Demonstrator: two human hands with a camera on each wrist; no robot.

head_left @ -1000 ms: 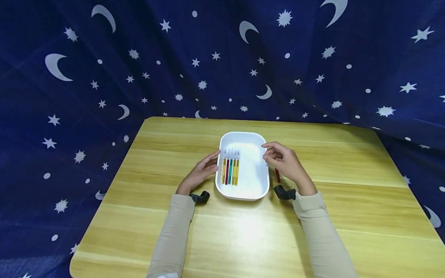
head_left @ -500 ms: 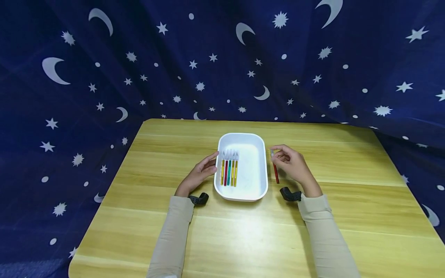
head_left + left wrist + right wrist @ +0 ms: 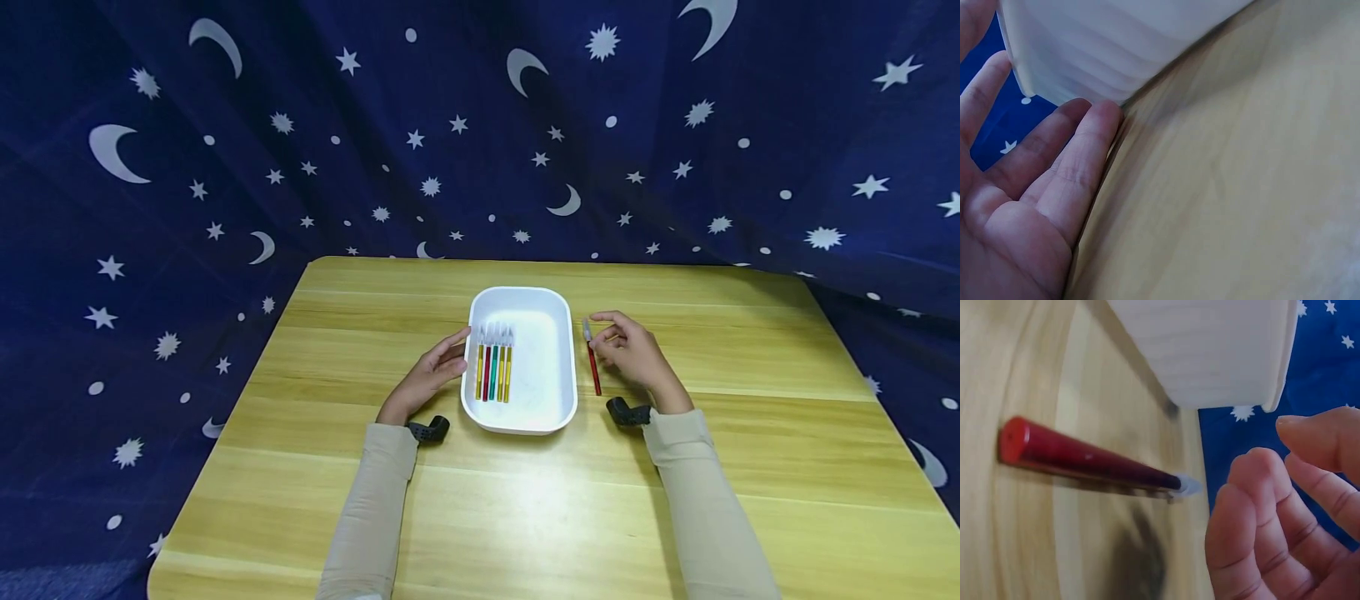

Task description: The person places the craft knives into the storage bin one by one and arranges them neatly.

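1. Behind the wooden counter (image 3: pixel 525 500) hangs a dark blue cloth (image 3: pixel 150 167) printed with moons and stars; a white tray (image 3: pixel 551 392) sits at the middle.
2. Five coloured pens (image 3: pixel 494 367) lie side by side in the tray's left half.
3. Left hand (image 3: pixel 429 377) rests against the tray's left wall, fingers (image 3: pixel 1079 156) straight, gripping nothing.
4. Red pen (image 3: pixel 594 369) lies on the counter just right of the tray; right hand (image 3: pixel 633 354) hovers beside it, fingers (image 3: pixel 1260 512) loosely curled, holding nothing.
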